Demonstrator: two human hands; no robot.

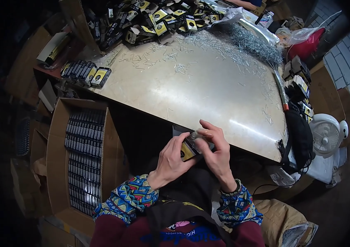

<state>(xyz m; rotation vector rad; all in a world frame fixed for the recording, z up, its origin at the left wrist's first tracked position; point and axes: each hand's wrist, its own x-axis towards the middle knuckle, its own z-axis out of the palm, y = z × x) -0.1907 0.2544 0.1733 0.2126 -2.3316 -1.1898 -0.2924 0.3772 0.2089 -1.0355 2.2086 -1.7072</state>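
Note:
Over my lap, just off the table's front edge, my left hand (pixel 169 159) is closed around a small black-and-yellow cardboard box (pixel 188 152). My right hand (pixel 218 159) meets the box at its upper end, thumb and fingers bent together there. Something greyish shows between those fingertips, partly blurred, and I cannot make out what it is. Loose thin bent metal pins (pixel 180 68) lie scattered over the table (pixel 175 96), one of them close to the front edge. A large heap of the same pins (pixel 251 41) is at the far right.
Unfilled-looking black-and-yellow boxes (pixel 158 20) pile up at the far side. Packed boxes (pixel 80 72) stand in a row at the table's left corner. A large carton (pixel 105 160) on my left holds rows of boxes. On the right are a white fan (pixel 325 136) and a black bag (pixel 300 136).

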